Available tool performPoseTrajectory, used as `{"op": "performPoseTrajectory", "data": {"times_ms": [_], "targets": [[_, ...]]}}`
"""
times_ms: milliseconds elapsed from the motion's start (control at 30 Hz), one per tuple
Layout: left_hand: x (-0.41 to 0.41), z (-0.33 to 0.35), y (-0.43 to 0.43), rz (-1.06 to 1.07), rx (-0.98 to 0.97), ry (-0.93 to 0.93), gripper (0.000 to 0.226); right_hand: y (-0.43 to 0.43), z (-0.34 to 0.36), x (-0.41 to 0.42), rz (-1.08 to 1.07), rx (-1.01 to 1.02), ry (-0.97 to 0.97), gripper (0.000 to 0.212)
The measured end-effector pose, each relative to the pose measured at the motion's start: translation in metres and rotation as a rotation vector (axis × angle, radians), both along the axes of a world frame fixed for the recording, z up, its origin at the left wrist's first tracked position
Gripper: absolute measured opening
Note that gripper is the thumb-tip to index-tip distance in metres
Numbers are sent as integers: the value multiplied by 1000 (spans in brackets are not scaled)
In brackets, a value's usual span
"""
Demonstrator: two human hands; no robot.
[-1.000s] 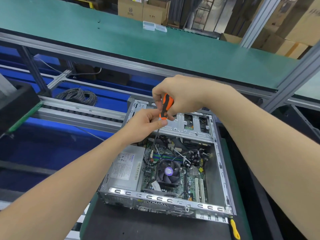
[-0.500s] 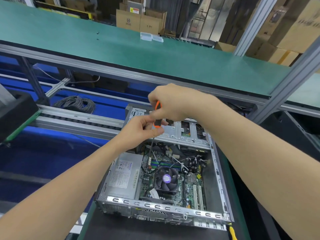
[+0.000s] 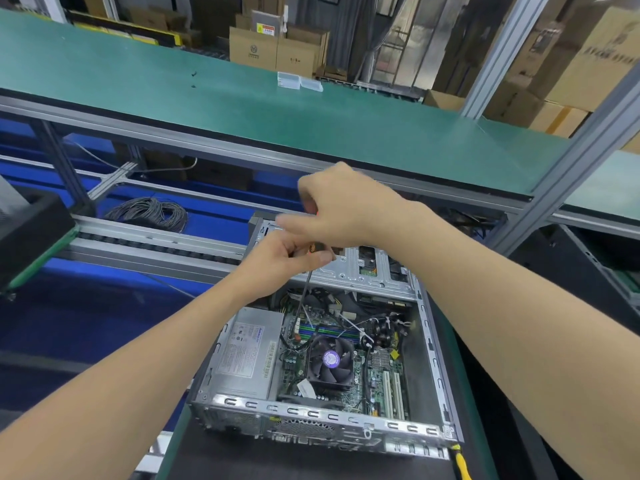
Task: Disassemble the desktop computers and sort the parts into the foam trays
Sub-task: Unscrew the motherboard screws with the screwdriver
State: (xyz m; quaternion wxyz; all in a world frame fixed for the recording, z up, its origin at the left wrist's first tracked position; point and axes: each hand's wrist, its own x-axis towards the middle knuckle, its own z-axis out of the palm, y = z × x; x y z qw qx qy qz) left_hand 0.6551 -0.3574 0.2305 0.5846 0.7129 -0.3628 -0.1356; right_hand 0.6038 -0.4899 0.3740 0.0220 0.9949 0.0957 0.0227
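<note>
Well, both hands meet over the far end of the open desktop computer (image 3: 311, 412), which lies on the dark table (image 3: 277, 459) in the lower middle of the frame. The left hand (image 3: 280, 261) has its fingers curled tight round the lower part of a screwdriver (image 3: 303, 296), with the thumb stretched forward along the handle. A scrap of orange and black shows between the two hands. The right hand (image 3: 341, 206) sits on top of the handle with its fingers bent down over it. They are blurred, so I cannot tell exactly how they lie. The thin shaft slants down from the left hand, past the silver drive cage (image 3: 367, 268), into the cables by the memory sticks.

The grey power supply (image 3: 247, 355) at the left of the case carries a white printed label, too small to read. The black CPU fan (image 3: 330, 358) has a round purple sticker on its hub, also unreadable. At the upper middle of the frame, cardboard boxes (image 3: 254, 46) stand behind the green shelf (image 3: 311, 116). One shows a round logo, and another has a yellow sticker whose wording I cannot read.
</note>
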Motion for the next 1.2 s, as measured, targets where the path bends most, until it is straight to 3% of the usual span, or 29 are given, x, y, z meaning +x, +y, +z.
{"op": "performPoseTrajectory", "data": {"times_ms": [67, 133, 267, 367, 400, 467, 533, 633, 767, 867, 933, 1033, 1200], "targets": [[-3, 1, 0, -1, 6, 9, 45, 8, -3, -1, -207, -206, -161, 64], [-5, 1, -1, -16, 6, -6, 31, 14, -8, -1, -315, -171, -50, 66], [-3, 0, -3, 39, 22, 24, 47, 5, -1, 6, -106, -27, 142, 51], [-2, 3, -2, 45, 21, -5, 32, -1, 14, 4, 140, -76, 227, 11], [-1, 4, -2, 45, 21, 2, 39, -3, 17, 4, 205, -82, 258, 10], [1, 5, -1, 38, 33, 29, 53, -2, 17, 4, 275, -75, 306, 31], [0, 7, 0, 9, 53, 30, 56, 0, 11, 3, 285, -41, 306, 35], [-2, 8, 1, 1, 67, -4, 13, 2, 6, 5, 255, -8, 303, 34], [-6, 7, 0, 11, 32, -32, 14, 3, 12, 3, 219, -35, 247, 10], [-7, 6, -5, 2, 28, -3, 20, 10, 4, 3, -34, -183, -31, 57], [-6, 2, -6, 22, 42, 28, 32, 16, -1, 3, -212, -206, -31, 67], [-4, 1, -7, 48, 34, 34, 36, 13, -6, 10, -181, -91, 74, 52], [-2, 3, -4, 8, 3, -1, 22, 5, 7, 8, 139, -112, 186, 19]]}}
